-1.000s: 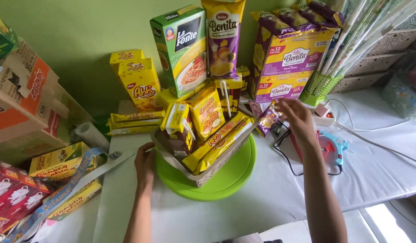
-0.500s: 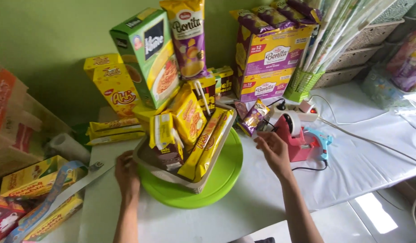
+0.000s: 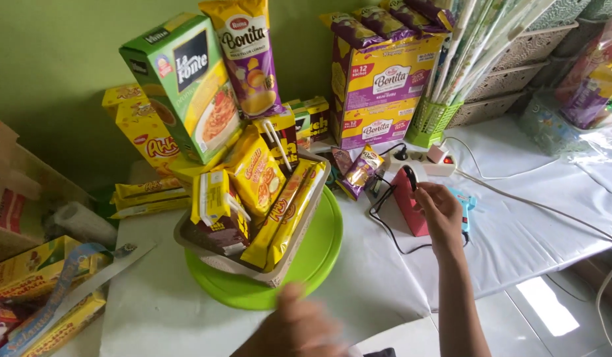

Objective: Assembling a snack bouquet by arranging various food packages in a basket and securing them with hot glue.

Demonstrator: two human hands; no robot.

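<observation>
right hand: fingers curled on the top of a red device near the tabletop's right part, thumb and forefinger pinching a dark knob or plug there; whether it is lifted or only touched cannot be told
left hand: blurred at the front edge, just below the green plate; how wide it is spread cannot be told, and nothing shows in it
tray: sits on the plate, packed with yellow snack packs leaning outward
tall boxes: stand tilted at the tray's back, by the wall
black cord: runs from the device across the cloth toward the plate's right rim
risk, cord: a tug on the device may drag the cord under the plate and rock it
risk, stack: a bump on the plate's front rim may tip the leaning boxes
risk, glue gun: lies just beside the right hand; a brush could knock it off the edge
</observation>
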